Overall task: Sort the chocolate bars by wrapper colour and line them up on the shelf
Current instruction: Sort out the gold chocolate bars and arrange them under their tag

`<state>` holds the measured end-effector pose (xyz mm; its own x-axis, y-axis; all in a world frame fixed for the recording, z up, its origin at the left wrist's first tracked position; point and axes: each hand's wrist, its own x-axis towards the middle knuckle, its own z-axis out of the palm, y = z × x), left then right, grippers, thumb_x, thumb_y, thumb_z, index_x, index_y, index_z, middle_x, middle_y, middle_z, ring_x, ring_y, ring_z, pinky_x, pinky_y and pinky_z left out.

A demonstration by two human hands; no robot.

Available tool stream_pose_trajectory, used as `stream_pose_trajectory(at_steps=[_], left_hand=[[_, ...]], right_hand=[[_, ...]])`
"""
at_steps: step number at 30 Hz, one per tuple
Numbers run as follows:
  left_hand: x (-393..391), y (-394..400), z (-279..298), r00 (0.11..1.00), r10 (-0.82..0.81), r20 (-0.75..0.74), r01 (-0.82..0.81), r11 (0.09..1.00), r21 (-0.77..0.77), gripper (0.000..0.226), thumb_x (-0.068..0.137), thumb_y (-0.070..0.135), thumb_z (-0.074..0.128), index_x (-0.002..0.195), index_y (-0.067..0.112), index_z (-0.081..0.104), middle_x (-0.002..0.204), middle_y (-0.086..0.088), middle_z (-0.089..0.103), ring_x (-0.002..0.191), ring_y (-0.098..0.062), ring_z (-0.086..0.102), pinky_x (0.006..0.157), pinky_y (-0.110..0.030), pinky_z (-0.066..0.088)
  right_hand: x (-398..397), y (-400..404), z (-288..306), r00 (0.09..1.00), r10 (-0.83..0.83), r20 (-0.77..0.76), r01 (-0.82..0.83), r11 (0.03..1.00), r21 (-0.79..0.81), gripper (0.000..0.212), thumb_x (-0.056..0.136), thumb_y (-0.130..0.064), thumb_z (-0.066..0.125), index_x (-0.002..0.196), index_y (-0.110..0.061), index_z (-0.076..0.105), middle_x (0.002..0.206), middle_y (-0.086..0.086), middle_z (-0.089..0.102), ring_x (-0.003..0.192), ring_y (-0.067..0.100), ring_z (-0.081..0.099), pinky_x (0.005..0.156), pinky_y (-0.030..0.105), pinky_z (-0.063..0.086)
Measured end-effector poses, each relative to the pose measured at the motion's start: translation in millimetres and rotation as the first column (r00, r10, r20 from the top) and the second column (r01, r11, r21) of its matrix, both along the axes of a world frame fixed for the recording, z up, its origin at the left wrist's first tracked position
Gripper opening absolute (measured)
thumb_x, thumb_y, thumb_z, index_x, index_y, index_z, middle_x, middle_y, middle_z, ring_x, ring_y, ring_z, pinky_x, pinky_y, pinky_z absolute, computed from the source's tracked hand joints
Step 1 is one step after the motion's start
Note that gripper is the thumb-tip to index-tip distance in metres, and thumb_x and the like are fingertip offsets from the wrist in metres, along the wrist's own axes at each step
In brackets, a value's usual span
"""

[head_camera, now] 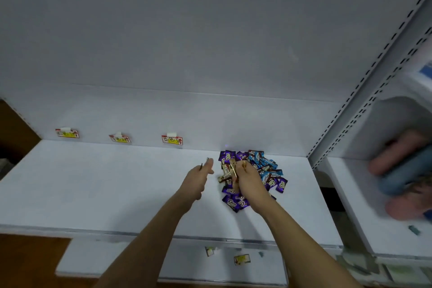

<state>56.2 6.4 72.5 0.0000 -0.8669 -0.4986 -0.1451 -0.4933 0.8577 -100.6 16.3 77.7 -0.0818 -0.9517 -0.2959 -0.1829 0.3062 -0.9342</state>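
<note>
**Gold bars being pulled from the mixed pile**

The pile of chocolate bars [252,175], purple, blue and gold wrappers jumbled together, lies on the shelf [105,194], right of the three price labels [171,140] on the back wall. The right hand [245,180] sits over the pile, fingers clamped on gold bars [230,172]. The left hand [201,175], just left of the pile, has fingers loosely apart, holding nothing I can make out. These bars look light, small and slick-wrapped; pinching across the flat faces should hold better than the crinkly ends. No containers show.

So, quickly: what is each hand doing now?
Left hand: cannot tell; something small may be at its fingertips.
Right hand: holds gold chocolate bars.
</note>
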Motion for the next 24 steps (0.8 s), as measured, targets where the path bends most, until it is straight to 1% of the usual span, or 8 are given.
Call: stream_pose_trajectory(at_steps=[2, 4, 8, 11, 12, 14, 18, 24], left_hand=[[3, 16, 32, 0.993, 0.021, -0.120, -0.017, 0.999, 0.035, 0.056, 0.100, 0.050, 0.029, 0.101, 0.010, 0.067, 0.070, 0.001, 0.029, 0.051, -0.010, 0.019, 0.045, -0.023, 0.015], [7, 35, 56, 0.981, 0.053, -0.186, -0.048, 0.998, 0.031, 0.053, 0.098, 0.034, 0.025, 0.102, 0.008, 0.070, 0.069, 0.002, 0.029, 0.050, -0.010, 0.017, 0.043, -0.022, 0.014], [17, 79, 96, 0.990, 0.078, -0.120, -0.086, 0.994, -0.067, 0.035, 0.096, 0.016, 0.032, 0.099, 0.009, 0.066, 0.072, 0.000, 0.032, 0.054, -0.012, 0.027, 0.045, -0.022, 0.021], [28, 106, 114, 0.992, 0.102, -0.076, -0.112, 0.983, -0.144, 0.021, 0.095, 0.009, 0.039, 0.099, 0.010, 0.060, 0.075, -0.004, 0.044, 0.064, -0.016, 0.046, 0.054, -0.024, 0.042], [35, 113, 117, 0.989, 0.112, -0.092, -0.126, 0.978, -0.166, 0.017, 0.096, 0.008, 0.042, 0.099, 0.009, 0.059, 0.077, -0.005, 0.049, 0.069, -0.017, 0.052, 0.058, -0.025, 0.048], [52, 124, 123, 0.983, 0.123, -0.133, -0.149, 0.965, -0.213, 0.013, 0.096, 0.007, 0.048, 0.100, 0.006, 0.060, 0.082, -0.008, 0.058, 0.079, -0.019, 0.062, 0.067, -0.030, 0.055], [89, 131, 135, 0.981, 0.130, -0.146, -0.168, 0.944, -0.283, 0.009, 0.094, 0.012, 0.059, 0.099, 0.006, 0.065, 0.087, -0.011, 0.069, 0.081, -0.019, 0.066, 0.079, -0.036, 0.059], [168, 129, 146, 0.973, 0.192, -0.129, -0.227, 0.903, -0.366, 0.019, 0.090, 0.012, 0.067, 0.101, -0.003, 0.062, 0.092, -0.022, 0.062, 0.082, -0.022, 0.065, 0.070, -0.032, 0.058]], right_hand=[[1, 13, 22, 0.996, -0.032, 0.080, 0.028, 0.998, 0.049, 0.031, 0.102, -0.028, 0.037, 0.079, -0.017, 0.054, 0.063, -0.002, 0.043, 0.052, 0.011, 0.036, 0.053, 0.029, 0.033], [4, 27, 41, 0.977, -0.074, 0.200, 0.052, 0.992, 0.116, 0.038, 0.101, -0.036, 0.036, 0.075, -0.020, 0.059, 0.057, -0.004, 0.039, 0.049, 0.010, 0.030, 0.049, 0.026, 0.028], [13, 54, 72, 0.920, -0.043, 0.389, -0.009, 0.991, 0.131, 0.042, 0.095, -0.022, 0.031, 0.106, -0.005, 0.067, 0.060, -0.003, 0.035, 0.049, 0.011, 0.025, 0.046, 0.025, 0.022], [24, 71, 93, 0.924, 0.043, 0.379, -0.069, 0.996, 0.056, 0.035, 0.097, -0.015, 0.041, 0.115, 0.009, 0.060, 0.063, -0.002, 0.032, 0.054, 0.011, 0.026, 0.051, 0.025, 0.025], [28, 75, 100, 0.933, 0.077, 0.353, -0.087, 0.996, 0.014, 0.031, 0.098, -0.013, 0.043, 0.106, 0.012, 0.059, 0.063, -0.003, 0.032, 0.056, 0.011, 0.027, 0.054, 0.025, 0.026], [37, 83, 112, 0.948, 0.137, 0.288, -0.122, 0.990, -0.067, 0.024, 0.097, -0.008, 0.045, 0.084, 0.000, 0.063, 0.065, -0.001, 0.040, 0.059, 0.012, 0.036, 0.057, 0.025, 0.034], [56, 85, 131, 0.962, 0.177, 0.207, -0.148, 0.978, -0.149, 0.021, 0.094, 0.000, 0.050, 0.087, -0.011, 0.067, 0.077, 0.007, 0.060, 0.070, 0.017, 0.055, 0.057, 0.021, 0.051], [121, 66, 145, 0.961, 0.246, 0.123, -0.219, 0.955, -0.201, 0.012, 0.093, -0.005, 0.060, 0.100, -0.008, 0.069, 0.087, 0.012, 0.065, 0.067, 0.018, 0.060, 0.065, 0.033, 0.057]])
